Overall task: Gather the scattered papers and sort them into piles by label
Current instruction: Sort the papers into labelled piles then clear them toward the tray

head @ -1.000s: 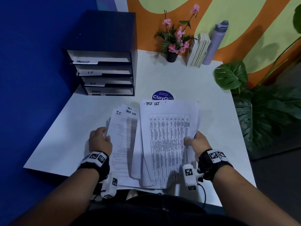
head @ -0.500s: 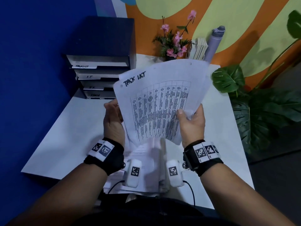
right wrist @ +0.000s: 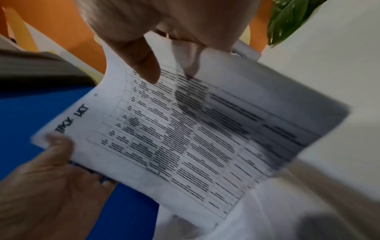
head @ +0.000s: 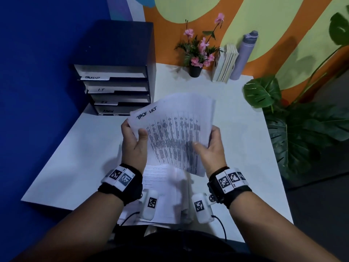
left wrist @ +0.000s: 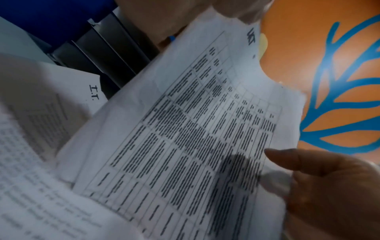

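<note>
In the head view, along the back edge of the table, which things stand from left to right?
Dark paper organizer → pink flower pot → upright books → grey bottle → large green plant, which stands beside the table's right edge.

My arms are bare to the wrist. On each wrist I wear a black strap (head: 122,188) topped with white tags printed in black square codes. A small white camera pod (head: 150,204) hangs under each strap, marked with a code too, and a thin black cable (head: 221,226) trails from each pod.
</note>
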Demonstrator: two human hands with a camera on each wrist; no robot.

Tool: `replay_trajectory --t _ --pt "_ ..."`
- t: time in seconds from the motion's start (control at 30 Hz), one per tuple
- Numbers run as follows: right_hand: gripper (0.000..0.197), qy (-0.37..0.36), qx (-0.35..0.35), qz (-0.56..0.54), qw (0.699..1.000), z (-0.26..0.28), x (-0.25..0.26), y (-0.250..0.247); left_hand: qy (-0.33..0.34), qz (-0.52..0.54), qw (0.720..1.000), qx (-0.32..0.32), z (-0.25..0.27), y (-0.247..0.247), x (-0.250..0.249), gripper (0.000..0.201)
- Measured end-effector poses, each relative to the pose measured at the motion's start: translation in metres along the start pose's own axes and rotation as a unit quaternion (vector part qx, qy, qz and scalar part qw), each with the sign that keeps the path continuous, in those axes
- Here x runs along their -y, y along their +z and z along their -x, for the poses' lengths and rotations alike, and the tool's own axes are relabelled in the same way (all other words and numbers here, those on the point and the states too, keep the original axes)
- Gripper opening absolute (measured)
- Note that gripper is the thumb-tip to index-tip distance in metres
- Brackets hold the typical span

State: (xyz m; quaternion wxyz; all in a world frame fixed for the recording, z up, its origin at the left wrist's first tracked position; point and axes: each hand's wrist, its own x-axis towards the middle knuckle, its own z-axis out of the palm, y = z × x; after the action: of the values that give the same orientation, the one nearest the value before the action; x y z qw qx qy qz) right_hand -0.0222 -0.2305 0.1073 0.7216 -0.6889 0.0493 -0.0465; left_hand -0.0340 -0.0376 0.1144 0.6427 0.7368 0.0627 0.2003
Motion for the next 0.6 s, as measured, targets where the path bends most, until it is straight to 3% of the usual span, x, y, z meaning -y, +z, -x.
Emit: replay_trajectory --t 0.07,0.2,0.3,0.37,0.43,0.5,0.6 --pt "0.047 0.025 0.014 0.050 0.998 0.002 -0.009 -0.001 -0.047 -0.022 0.999 0.015 -0.003 0.003 0.008 0.038" --pt "0.044 0.070 0.041 0.092 0.993 0.003 -0.022 -0.005 -0.123 -0.072 0.989 0.034 -0.004 0.009 0.027 0.044" --pt "0.031 0.087 0.068 0.164 0.980 -0.001 -0.034 -0.018 -0.178 -0.082 0.980 -0.019 -0.015 0.012 0.030 0.049" --pt "0.016 0.111 0.071 0.209 0.969 -0.003 -0.040 -0.030 -0.178 -0.091 0.979 -0.042 -0.022 0.013 0.029 0.038" --pt "0.005 0.125 0.026 0.225 0.966 -0.007 -0.045 -0.045 -0.171 -0.047 0.984 -0.033 -0.026 0.014 0.034 0.035" --pt "0.007 0.149 -0.054 0.260 0.953 -0.015 -0.053 -0.066 -0.184 -0.039 0.982 -0.003 -0.023 0.016 0.043 0.051" --pt "0.010 0.196 -0.160 0.303 0.919 -0.032 -0.070 -0.112 -0.186 -0.162 0.968 0.054 -0.014 0.012 0.062 0.056"
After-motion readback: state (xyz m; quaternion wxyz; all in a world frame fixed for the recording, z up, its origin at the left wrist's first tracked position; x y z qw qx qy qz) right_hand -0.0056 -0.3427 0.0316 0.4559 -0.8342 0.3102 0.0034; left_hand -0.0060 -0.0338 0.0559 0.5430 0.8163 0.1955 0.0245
